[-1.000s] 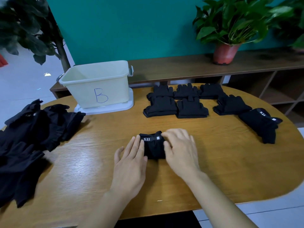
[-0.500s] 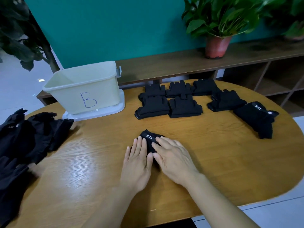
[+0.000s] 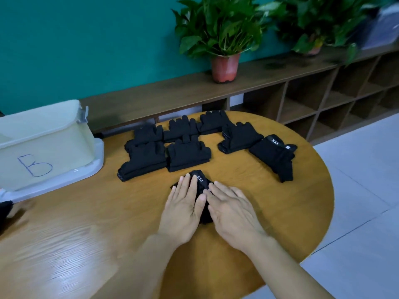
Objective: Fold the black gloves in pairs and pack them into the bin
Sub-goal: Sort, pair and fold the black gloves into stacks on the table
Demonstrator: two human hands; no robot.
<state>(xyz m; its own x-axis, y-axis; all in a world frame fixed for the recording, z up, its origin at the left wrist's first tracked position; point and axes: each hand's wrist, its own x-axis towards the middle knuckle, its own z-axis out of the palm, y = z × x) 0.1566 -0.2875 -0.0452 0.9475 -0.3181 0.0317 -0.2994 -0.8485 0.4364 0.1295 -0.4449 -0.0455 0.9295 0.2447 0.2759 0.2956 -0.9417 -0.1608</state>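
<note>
A folded black glove pair [image 3: 202,181] with a white "5.11" tag lies on the wooden table [image 3: 108,212], mostly covered by my hands. My left hand [image 3: 183,208] presses flat on its left side, fingers straight. My right hand [image 3: 233,210] lies flat on its right side. Just beyond them sit several folded black glove pairs [image 3: 185,156] in two rows, and one more pair [image 3: 275,156] with tags lies to the right. The cream bin [image 3: 43,139] marked "B" stands at the left on a white lid.
A bit of the unfolded glove pile [image 3: 4,209] shows at the left edge. Behind the table runs a low wooden shelf [image 3: 172,91] with potted plants [image 3: 224,39]. The table's rounded edge drops to a tiled floor [image 3: 367,180] on the right.
My hands slid the folded pair away from me, up against the rows of folded pairs. The view swung right, so the bin and the unfolded pile moved toward the left edge.
</note>
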